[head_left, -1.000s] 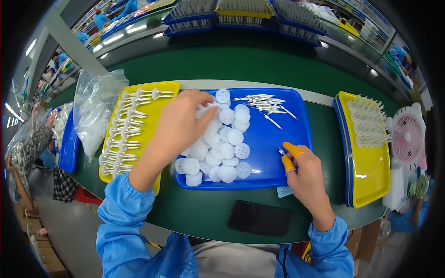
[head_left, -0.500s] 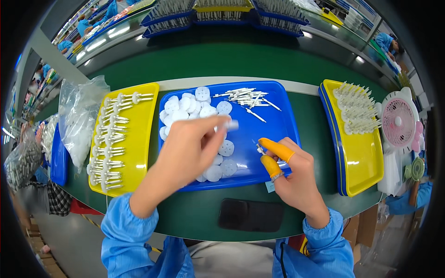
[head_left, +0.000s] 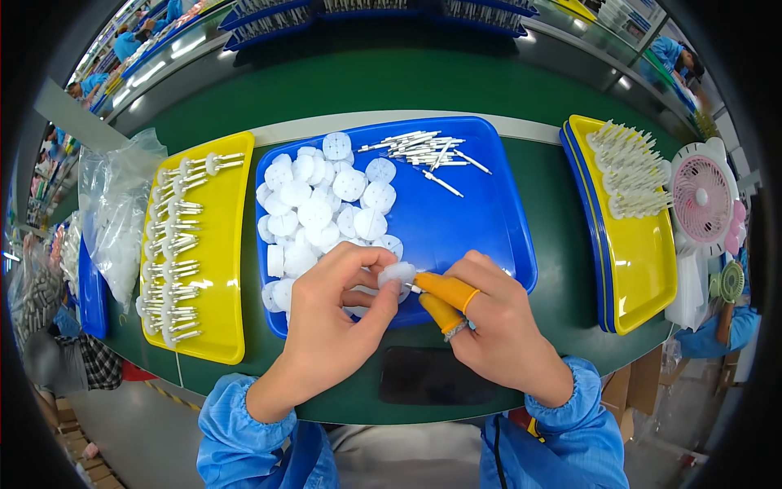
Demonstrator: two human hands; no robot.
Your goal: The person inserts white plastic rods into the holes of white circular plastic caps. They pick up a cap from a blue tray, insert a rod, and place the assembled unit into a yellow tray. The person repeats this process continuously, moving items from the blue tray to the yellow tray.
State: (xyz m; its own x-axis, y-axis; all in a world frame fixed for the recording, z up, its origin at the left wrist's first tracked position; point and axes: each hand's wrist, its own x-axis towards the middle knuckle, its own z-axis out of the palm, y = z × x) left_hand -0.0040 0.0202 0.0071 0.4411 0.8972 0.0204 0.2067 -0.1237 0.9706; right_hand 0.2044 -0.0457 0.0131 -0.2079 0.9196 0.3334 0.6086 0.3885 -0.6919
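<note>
My left hand [head_left: 334, 322] pinches a white round disc [head_left: 397, 274] over the near edge of the blue tray [head_left: 481, 220]. My right hand [head_left: 493, 326], with orange finger cots on thumb and forefinger, holds a thin white pin [head_left: 414, 288] whose tip meets the disc. A heap of white discs [head_left: 314, 212] fills the tray's left half. Loose white pins [head_left: 423, 148] lie at its far side.
To the left, a yellow tray [head_left: 224, 326] holds rows of assembled disc-and-pin pieces. Another yellow tray [head_left: 643, 261] with assembled pieces sits right. A black phone [head_left: 428, 376] lies at the table's near edge. Clear plastic bags [head_left: 114, 220] far left, pink fan [head_left: 705, 200] far right.
My left hand came back from the disc heap with a disc toward my right hand. Both hands now meet at the tray's near edge, pin against disc.
</note>
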